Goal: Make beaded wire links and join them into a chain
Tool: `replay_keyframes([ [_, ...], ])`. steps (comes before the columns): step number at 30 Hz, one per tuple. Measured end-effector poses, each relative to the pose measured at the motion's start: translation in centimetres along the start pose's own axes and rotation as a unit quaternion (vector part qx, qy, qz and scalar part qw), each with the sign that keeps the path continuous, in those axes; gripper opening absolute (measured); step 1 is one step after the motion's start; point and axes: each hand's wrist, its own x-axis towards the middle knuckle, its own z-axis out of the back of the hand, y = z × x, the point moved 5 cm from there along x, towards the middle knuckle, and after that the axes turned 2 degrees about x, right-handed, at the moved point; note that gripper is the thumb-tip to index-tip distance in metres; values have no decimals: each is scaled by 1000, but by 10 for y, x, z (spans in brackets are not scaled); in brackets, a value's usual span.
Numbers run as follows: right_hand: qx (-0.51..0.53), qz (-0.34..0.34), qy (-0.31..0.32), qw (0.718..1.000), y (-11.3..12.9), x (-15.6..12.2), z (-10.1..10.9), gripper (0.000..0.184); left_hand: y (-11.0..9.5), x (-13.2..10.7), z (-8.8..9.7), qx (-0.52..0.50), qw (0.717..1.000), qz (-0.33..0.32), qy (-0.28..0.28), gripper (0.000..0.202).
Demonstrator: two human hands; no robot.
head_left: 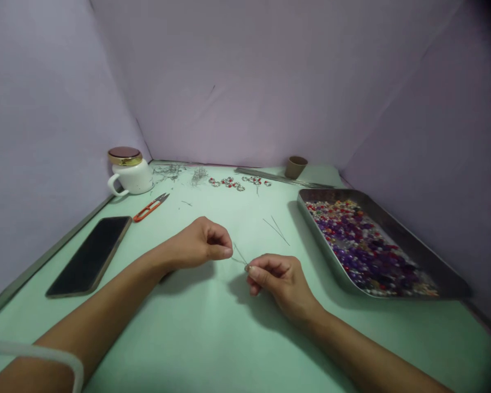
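Note:
Between my two hands runs a thin wire [240,254], bent so that two strands show. My left hand [204,243] pinches one end of it between thumb and forefinger. At the other end my right hand [275,278] is closed on the wire and a small piece at the fingertips, perhaps beads, too small to make out. Two loose wires [278,231] lie crossed on the green table [196,338], just beyond my right hand. Farther back sit several small beaded rings [229,183] with red and clear beads.
On the right stands a metal tray [331,262] of mixed beads [352,245]. A brown cup [295,167] and a bundle of long wires [270,176] are at the back. To the left are a lidded white mug [133,177], orange thread snips [150,207], wire scraps [169,173] and a phone [90,256].

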Motion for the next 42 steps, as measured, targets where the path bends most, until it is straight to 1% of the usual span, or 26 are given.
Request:
replay_keyframes([
  [3, -44, -21, 86, 995, 0, -4, -10, 15, -1, -2, -3, 26, 998, -8, 48, 8],
  [6, -95, -33, 138, 985, -2, -8, -17, 13, -4, -5, -8, 69, 994, -4, 79, 8],
  [8, -115, -43, 154, 980, -5, -9, -20, 12, -10, -8, -12, 111, 991, -8, 76, 8],
  [9, -122, -47, 155, 979, -6, -9, -20, 12, -14, -9, -14, 139, 988, -13, 62, 9],
  [11, -142, -49, 133, 980, -8, -8, -19, 13, -23, -12, -19, 209, 977, -33, 10, 10],
  [13, -144, -43, 84, 985, -9, -4, -15, 14, -34, -17, -28, 291, 953, -73, -46, 9],
  [15, -98, -38, 24, 994, -10, 0, -9, 16, -43, -22, -40, 356, 921, -131, -82, 7],
  [17, -14, -41, -31, 999, -11, 3, -2, 16, -46, -25, -46, 391, 900, -161, -111, 8],
  [18, 30, -45, -51, 997, -12, 4, 1, 15, -46, -26, -46, 387, 899, -163, -126, 9],
  [19, 71, -50, -67, 994, -13, 5, 3, 15, -45, -26, -44, 372, 904, -159, -139, 10],
  [21, 141, -57, -84, 985, -13, 5, 5, 16, -40, -24, -35, 320, 925, -133, -154, 12],
  [23, 191, -66, -89, 975, -12, 4, 4, 18, -31, -18, -25, 251, 953, -83, -149, 15],
  [25, 221, -73, -86, 969, -11, 3, 2, 19, -18, -11, -20, 158, 980, -21, -119, 16],
  [27, 235, -78, -75, 966, -11, 2, 0, 19, -5, -5, -21, 45, 995, 37, -77, 14],
  [29, 229, -71, -68, 969, -11, 2, 0, 17, 5, 0, -25, -50, 995, 83, -40, 13],
  [30, 213, -61, -64, 973, -11, 2, 1, 16, 8, 1, -27, -75, 992, 102, -21, 13],
  [32, 163, -29, -55, 985, -9, 4, 4, 15, 10, 0, -27, -80, 990, 120, 3, 13],
  [33, 137, -13, -52, 989, -8, 4, 6, 15, 9, -1, -25, -64, 991, 118, 2, 14],
  [34, 116, -1, -49, 992, -8, 5, 8, 14, 7, -2, -22, -40, 993, 110, -15, 17],
  [35, 102, 6, -48, 994, -8, 5, 9, 14, 4, -3, -17, -12, 994, 97, -51, 19],
  [37, 89, 11, -49, 995, -8, 6, 11, 14, -3, -6, -7, 41, 987, 58, -145, 21],
  [38, 82, 13, -48, 995, -7, 6, 11, 14, -6, -8, -5, 62, 981, 32, -179, 19],
  [39, 72, 15, -47, 996, -7, 6, 11, 15, -10, -9, -6, 77, 977, 4, -196, 18],
  [40, 60, 16, -47, 997, -6, 5, 10, 15, -12, -8, -9, 87, 976, -23, -198, 19],
  [42, 37, 19, -53, 998, -4, 4, 9, 16, -14, -7, -18, 94, 979, -57, -172, 23],
])
